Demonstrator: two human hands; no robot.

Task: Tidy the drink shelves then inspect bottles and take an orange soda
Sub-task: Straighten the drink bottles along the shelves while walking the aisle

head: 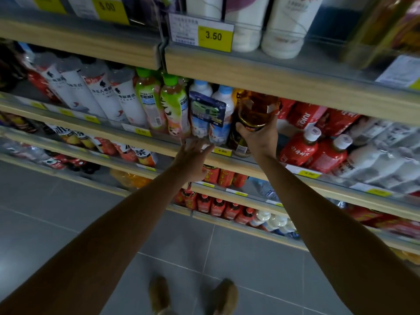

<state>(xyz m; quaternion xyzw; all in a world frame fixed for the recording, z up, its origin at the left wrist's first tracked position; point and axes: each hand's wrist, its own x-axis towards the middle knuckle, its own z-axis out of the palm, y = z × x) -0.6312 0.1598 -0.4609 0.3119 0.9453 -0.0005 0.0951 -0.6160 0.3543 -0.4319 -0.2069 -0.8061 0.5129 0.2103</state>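
Observation:
My right hand (256,135) grips the bottom of an amber-brown bottle (256,108), tilted with its base toward me, at the front of the middle shelf (295,176). A second dark bottle (237,137) stands just behind and below it. My left hand (193,155) is spread with straight fingers at the shelf edge, just under two white bottles with blue labels (211,114). To their left stand two green-capped bottles (163,103). Orange drinks (134,178) lie on a lower shelf at left, partly hidden by my left arm.
White bottles (102,92) fill the middle shelf's left part; red juice bottles (313,146) and white bottles (381,160) fill the right. The top shelf holds large white bottles (284,26) and a 3.50 price tag (214,37). Lower shelves carry red bottles (218,205). Grey tiled floor (68,201) lies below.

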